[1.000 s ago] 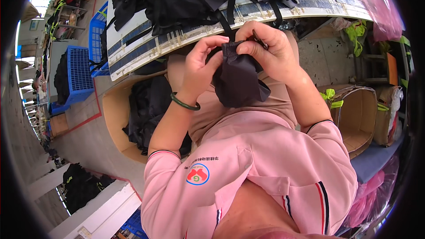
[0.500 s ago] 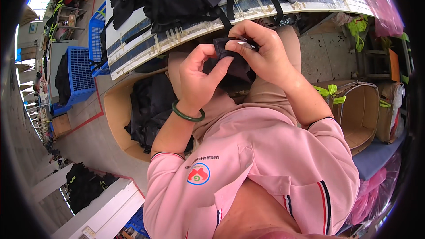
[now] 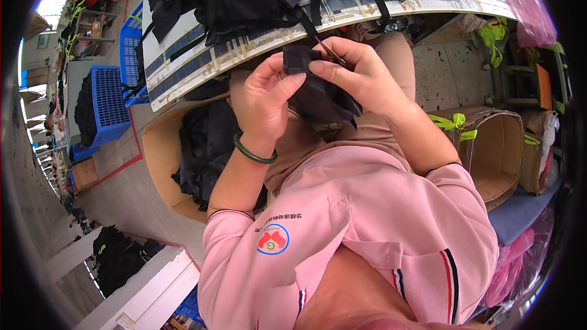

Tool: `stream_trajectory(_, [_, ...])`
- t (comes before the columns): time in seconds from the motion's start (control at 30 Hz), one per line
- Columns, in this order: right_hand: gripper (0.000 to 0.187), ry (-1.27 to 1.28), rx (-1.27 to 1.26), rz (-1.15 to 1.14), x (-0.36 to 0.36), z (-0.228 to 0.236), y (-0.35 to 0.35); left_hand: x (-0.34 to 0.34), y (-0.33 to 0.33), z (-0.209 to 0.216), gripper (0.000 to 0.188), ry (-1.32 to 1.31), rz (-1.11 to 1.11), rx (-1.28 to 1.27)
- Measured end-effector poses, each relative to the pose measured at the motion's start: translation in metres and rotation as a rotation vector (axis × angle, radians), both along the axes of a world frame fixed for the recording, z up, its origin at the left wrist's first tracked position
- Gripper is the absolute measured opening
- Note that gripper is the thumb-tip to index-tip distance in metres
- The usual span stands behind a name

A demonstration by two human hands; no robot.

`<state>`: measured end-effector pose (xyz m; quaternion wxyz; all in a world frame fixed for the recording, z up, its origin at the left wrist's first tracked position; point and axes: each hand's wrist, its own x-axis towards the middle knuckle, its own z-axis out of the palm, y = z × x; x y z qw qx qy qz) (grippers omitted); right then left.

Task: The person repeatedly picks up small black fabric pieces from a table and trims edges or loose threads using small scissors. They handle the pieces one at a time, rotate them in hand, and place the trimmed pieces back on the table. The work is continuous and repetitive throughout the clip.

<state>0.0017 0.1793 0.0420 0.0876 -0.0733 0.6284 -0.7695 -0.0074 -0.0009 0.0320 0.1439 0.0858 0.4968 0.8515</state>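
Pinching a black fabric piece (image 3: pixel 324 99) in the fingers of left hand (image 3: pixel 266 93) and right hand (image 3: pixel 362 76), just off the near edge of the tabletop (image 3: pixel 174 75), with a slim dark tool (image 3: pixel 331 54) also in the right. Seems midway through this piece, with a black heap (image 3: pixel 260 0) untouched there and black pieces (image 3: pixel 206 153) in a carton (image 3: pixel 160 168) by the left corner, done or not unclear.

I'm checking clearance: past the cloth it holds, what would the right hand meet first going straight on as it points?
Beyond the black cloth, the right hand would likely meet the left hand first; depth is unclear.
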Motion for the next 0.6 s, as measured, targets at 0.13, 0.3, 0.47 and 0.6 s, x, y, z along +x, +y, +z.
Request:
stream_trajectory(0.13, [0.017,-0.230,-0.349,0.049,0.003,-0.007,-0.005,0.001,0.004,-0.004,0.019,0.015,-0.039,0.031])
stream_trajectory(0.3, [0.018,-0.432,-0.510,0.169,0.002,-0.015,-0.002,0.001,0.006,-0.002,0.015,0.109,-0.085,0.036])
stream_trajectory(0.47, [0.017,-0.464,-0.570,0.361,-0.005,-0.036,0.006,0.000,0.000,-0.005,0.015,0.205,-0.142,-0.115])
stream_trajectory(0.6, [0.020,-0.128,-0.023,0.133,-0.005,-0.016,0.009,0.000,-0.002,-0.012,0.014,0.337,-0.027,-0.153])
